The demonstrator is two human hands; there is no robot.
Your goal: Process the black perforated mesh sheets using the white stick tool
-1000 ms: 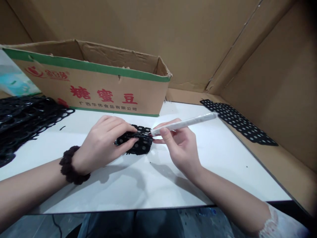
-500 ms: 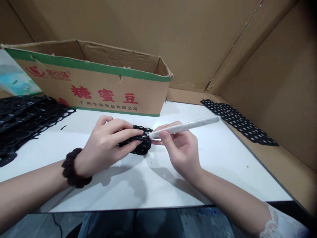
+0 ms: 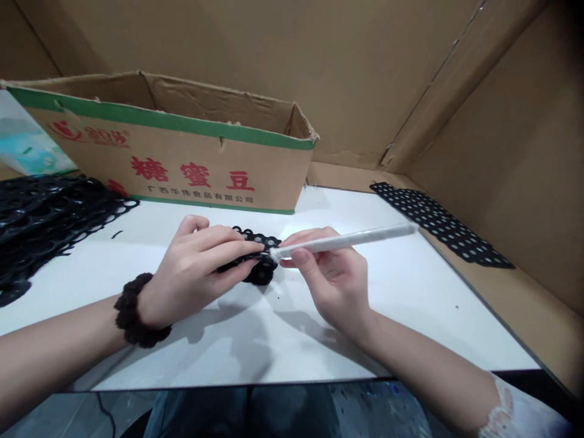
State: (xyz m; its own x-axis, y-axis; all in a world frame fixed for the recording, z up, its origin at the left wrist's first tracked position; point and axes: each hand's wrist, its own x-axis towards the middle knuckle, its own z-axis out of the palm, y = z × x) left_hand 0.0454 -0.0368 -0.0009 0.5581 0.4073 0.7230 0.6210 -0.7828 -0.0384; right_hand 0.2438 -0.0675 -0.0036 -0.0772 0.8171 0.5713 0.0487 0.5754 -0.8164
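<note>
The left hand pinched the black dotted piece between thumb and fingers, in the middle of the white table. The right hand had its fingers clamped on the white stick, which lay lengthwise from right to left, its tip directed at the piece. Tabletop extended rightward until the slanting edge; behind stood the carton.

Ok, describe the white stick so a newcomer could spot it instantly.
Below and right of the printed carton, find the right hand. It holds a slim white stick, pale and plain beside the black dotted piece in the left hand.
</note>
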